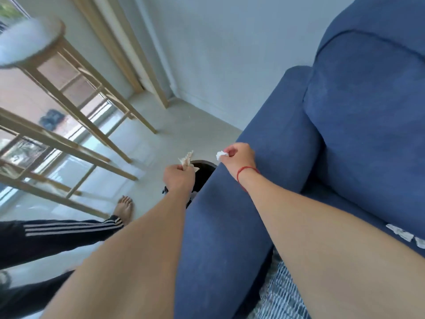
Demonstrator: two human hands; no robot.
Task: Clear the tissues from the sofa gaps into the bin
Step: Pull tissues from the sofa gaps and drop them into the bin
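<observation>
Held: my left hand [178, 178] pinching beige tissue [186, 159], right hand [238, 157] pinching white wad [221, 154]; bin [203, 171] half-hidden beneath—wad risks landing on armrest [230, 215].

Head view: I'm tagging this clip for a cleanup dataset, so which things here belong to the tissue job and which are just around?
Part of the job:
- left hand pinching a beige tissue
- right hand pinching a white tissue
- dark bin beside the sofa arm
- blue sofa
- white scraps on the seat

Just around:
- wooden stool
- patterned rug
</observation>
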